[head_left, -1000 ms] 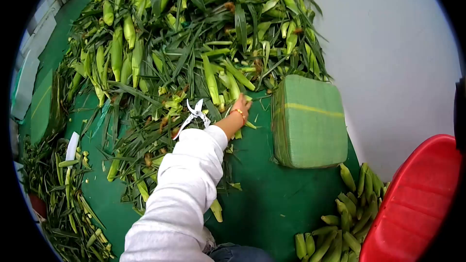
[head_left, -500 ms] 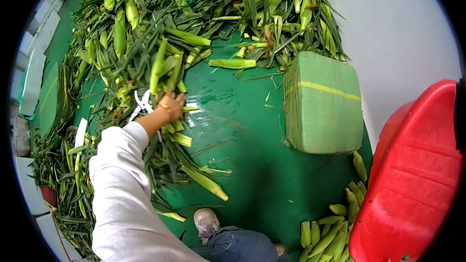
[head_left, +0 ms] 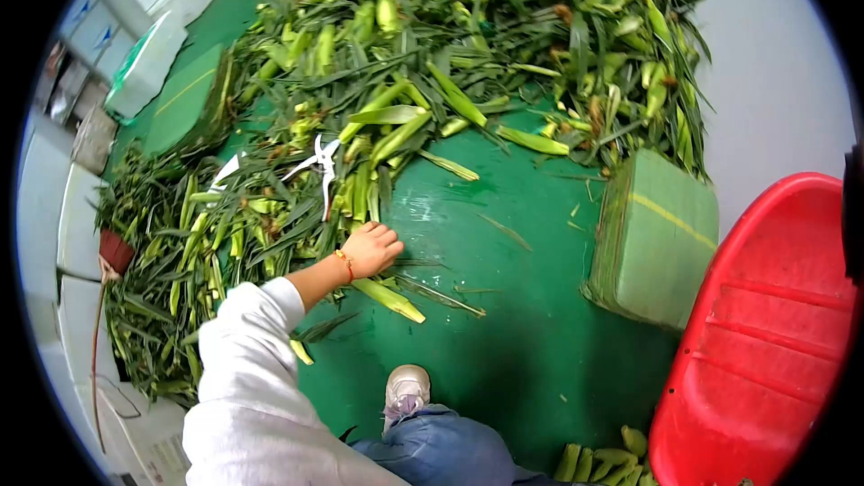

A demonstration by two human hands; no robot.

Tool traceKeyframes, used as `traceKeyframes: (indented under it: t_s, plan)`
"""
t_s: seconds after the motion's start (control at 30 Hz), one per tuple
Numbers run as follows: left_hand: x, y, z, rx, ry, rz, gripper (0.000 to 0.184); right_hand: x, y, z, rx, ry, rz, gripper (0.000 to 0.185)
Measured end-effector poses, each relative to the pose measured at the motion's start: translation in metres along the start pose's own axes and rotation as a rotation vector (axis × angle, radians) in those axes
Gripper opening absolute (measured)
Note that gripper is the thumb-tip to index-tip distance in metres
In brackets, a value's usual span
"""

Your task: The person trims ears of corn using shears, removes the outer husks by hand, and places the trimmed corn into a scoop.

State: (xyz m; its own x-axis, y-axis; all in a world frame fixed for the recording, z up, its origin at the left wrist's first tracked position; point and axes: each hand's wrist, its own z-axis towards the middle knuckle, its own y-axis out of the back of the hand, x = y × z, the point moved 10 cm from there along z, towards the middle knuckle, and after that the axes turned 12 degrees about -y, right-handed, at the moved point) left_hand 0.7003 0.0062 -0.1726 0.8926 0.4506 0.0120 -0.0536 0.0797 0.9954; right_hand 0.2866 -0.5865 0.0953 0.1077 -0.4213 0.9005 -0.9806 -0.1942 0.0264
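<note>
I watch the left hand (head_left: pixel 371 252) at the near edge of the corn heap (head_left: pixel 432 45).
Its fingers bend loosely; their hold I cannot tell. White shears (head_left: pixel 325 160) rest on the heap; the right hand is outside my view.

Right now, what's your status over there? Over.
Left hand curled, hold unclear; right hand out of view. Corn leaves heaped beside left hand. Possibly in the way: white pruners atop them.

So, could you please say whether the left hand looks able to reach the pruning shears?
Probably yes: the shears lie atop the leaves, close to the left hand, apparently uncovered.
</note>
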Motion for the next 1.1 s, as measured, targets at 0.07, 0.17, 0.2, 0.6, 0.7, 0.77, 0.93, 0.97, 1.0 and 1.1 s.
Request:
traceKeyframes:
  t_s: [0.07, 0.17, 0.2, 0.6, 0.7, 0.77, 0.93, 0.97, 1.0, 1.1]
  plan:
    - [0.052, -0.001, -0.025, 0.001, 0.403, 0.03, 0.022, 0.0, -0.023, 0.005, -0.003, 0.01, -0.048, 0.048]
    - [0.128, 0.04, -0.095, -0.273, 0.971, 0.301, 0.058, -0.008, -0.055, 0.015, 0.045, -0.014, -0.085, 0.054]
    - [0.151, 0.028, -0.121, -0.223, 1.147, 0.236, 0.069, -0.008, -0.075, 0.009, 0.058, 0.002, -0.101, 0.055]
    - [0.255, -0.037, -0.167, 0.119, 1.017, -0.258, 0.086, -0.17, -0.378, -0.067, 0.849, -0.256, -0.47, 0.042]
    - [0.234, 0.041, -0.199, -0.517, 1.191, -0.819, 0.059, -0.218, -0.462, -0.099, 1.064, -0.293, -0.645, 0.041]
    - [0.237, 0.053, -0.273, -0.774, 1.368, -1.122, 0.05, -0.243, -0.519, -0.123, 1.203, -0.279, -0.756, 0.041]
    - [0.191, 0.124, -0.418, -1.229, 1.563, -0.855, 0.041, -0.295, -0.669, -0.195, 1.533, -0.262, -0.804, 0.066]
    - [0.16, 0.145, -0.405, -1.105, 1.648, -0.71, 0.042, -0.307, -0.691, -0.182, 1.424, -0.211, -0.793, 0.075]
    - [0.132, 0.151, -0.397, -0.972, 1.777, -0.674, 0.047, -0.304, -0.705, -0.182, 1.394, -0.107, -0.835, 0.082]
    - [0.069, 0.118, -0.387, -0.897, 1.523, -0.692, 0.057, -0.274, -0.707, -0.181, 1.448, 0.347, -1.056, 0.074]
